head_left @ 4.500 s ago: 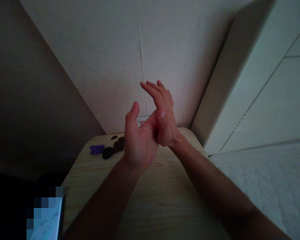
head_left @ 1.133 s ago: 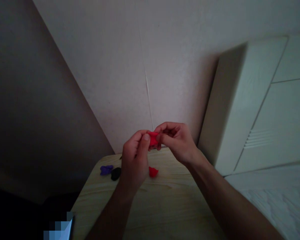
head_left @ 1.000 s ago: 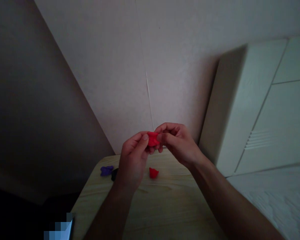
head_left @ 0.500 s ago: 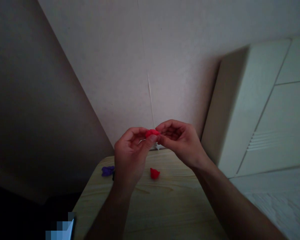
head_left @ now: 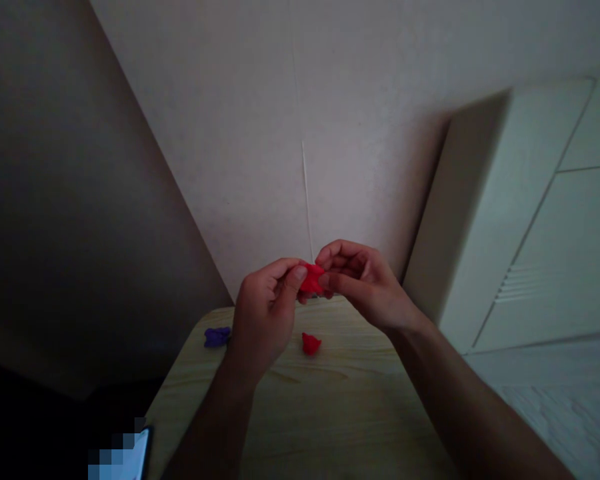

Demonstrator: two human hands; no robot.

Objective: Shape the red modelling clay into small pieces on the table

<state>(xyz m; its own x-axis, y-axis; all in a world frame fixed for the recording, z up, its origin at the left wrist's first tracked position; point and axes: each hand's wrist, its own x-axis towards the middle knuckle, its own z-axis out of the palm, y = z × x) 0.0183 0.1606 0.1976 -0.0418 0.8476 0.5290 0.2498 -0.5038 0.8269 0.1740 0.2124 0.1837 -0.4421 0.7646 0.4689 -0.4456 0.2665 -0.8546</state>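
A small red lump of clay (head_left: 311, 279) is pinched between both hands, held in the air above the far end of a light wooden table (head_left: 330, 413). My left hand (head_left: 263, 317) grips its left side with thumb and fingers. My right hand (head_left: 363, 287) grips its right side, fingers curled. A second red lump (head_left: 311, 343) lies on the table just below the hands. A purple lump (head_left: 217, 337) lies to the left, near the table's far left corner, partly behind my left hand.
A pale wall rises right behind the table. A white cabinet (head_left: 530, 213) stands at the right, with white bedding (head_left: 565, 420) below it. A lit phone screen (head_left: 123, 457) sits at the table's near left edge. The room is dim.
Earlier my palms were pressed together, rubbing. Now both hands pinch a red lump, working it with small finger shifts over the last second. The view has drifted slightly.
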